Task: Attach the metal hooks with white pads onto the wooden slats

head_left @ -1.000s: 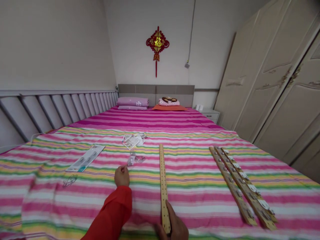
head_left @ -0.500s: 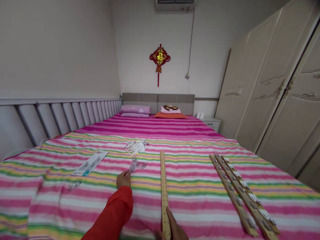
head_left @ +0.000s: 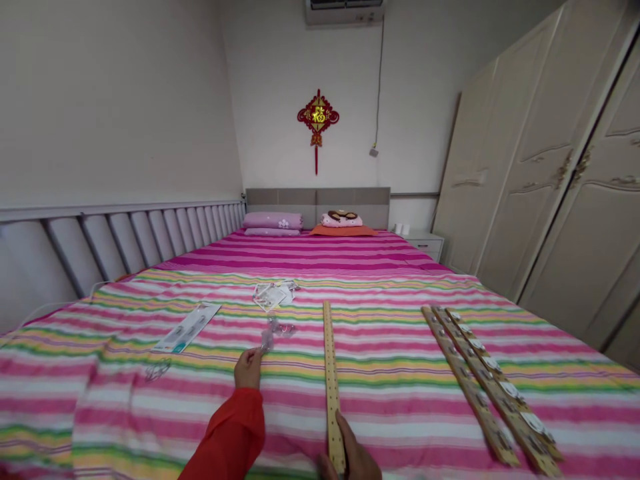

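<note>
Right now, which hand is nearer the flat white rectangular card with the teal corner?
Left. The left hand is right of the card and lower in view; the right hand, farther right, grips the near end of the long pale-yellow strip.

The strip (head_left: pixel 331 363) looks like smooth, matt wood from here, the little bag (head_left: pixel 268 339) thin, see-through plastic, the blanket (head_left: pixel 400 388) slightly wrinkled matt cloth, and the wardrobe handles (head_left: pixel 581 168) dull metal

Shows pink, white, yellow and green stripes on near sheet (head_left: pixel 390 373), dotted tan on central strip (head_left: pixel 331 373), red on sleeve (head_left: pixel 231 430).
</note>
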Available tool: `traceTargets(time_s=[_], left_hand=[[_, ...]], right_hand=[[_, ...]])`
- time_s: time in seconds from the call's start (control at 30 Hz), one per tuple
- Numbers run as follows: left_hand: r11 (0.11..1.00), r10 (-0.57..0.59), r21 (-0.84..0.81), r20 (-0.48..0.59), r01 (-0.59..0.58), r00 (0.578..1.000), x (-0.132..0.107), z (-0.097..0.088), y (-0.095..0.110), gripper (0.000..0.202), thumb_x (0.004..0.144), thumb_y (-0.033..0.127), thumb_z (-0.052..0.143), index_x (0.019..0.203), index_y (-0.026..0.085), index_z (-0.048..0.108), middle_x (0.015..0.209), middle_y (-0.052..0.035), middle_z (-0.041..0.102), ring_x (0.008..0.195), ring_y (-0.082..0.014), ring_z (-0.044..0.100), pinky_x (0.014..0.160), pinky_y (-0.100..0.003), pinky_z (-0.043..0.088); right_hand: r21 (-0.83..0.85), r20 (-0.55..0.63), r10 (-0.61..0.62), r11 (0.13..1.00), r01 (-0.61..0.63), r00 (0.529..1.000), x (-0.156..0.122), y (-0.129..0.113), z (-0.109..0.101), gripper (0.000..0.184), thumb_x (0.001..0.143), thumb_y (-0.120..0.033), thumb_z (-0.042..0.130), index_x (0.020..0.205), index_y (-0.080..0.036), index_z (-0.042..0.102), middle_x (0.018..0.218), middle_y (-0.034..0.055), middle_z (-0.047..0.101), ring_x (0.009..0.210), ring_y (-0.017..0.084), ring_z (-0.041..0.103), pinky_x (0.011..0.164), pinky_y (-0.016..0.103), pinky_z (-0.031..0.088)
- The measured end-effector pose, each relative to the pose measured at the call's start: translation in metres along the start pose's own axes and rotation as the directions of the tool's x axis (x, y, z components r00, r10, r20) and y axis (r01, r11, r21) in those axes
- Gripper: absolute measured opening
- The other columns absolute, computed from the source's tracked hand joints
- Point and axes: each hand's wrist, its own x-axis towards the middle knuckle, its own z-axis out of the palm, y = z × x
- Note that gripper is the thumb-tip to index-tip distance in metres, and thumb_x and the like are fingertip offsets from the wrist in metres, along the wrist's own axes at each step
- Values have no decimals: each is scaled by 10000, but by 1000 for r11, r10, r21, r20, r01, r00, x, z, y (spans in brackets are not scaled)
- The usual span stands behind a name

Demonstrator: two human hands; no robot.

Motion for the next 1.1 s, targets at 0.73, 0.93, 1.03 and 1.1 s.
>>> traceTargets(time_s=[0.73,0.93,1.03,1.1], left_hand=[[966,-120,-218,96,138,988,-53,-15,-14,324,499,455,715,620,157,675,659,-36,694,742,-221,636,770,-370,482],[983,-29,-178,123,51,992,-61,-19,0,327,535,491,687,581,167,668,690,-57,706,752,-231,637,743,-352,488],[981,-5,-191,155,35,988,-62,-21,2,321,544,485,689,571,166,664,719,-71,714,762,-231,643,746,-346,495],[980,-2,-196,177,38,984,-62,-22,2,318,541,478,695,582,164,674,744,-80,719,784,-235,647,757,-346,497]], right_hand=[[398,41,136,907,-141,990,33,-38,-29,342,855,-467,469,884,-174,643,527,-32,457,477,135,455,457,228,350],[271,198,-105,961,48,974,84,-95,-10,197,830,-269,505,887,-173,667,731,44,620,656,180,572,603,255,419],[196,261,-157,975,107,952,102,-112,12,247,806,-150,480,967,-160,668,863,87,644,789,203,604,711,273,440],[160,284,-165,979,123,944,110,-116,26,268,799,-114,473,979,-152,668,898,103,646,850,213,605,751,279,435]])
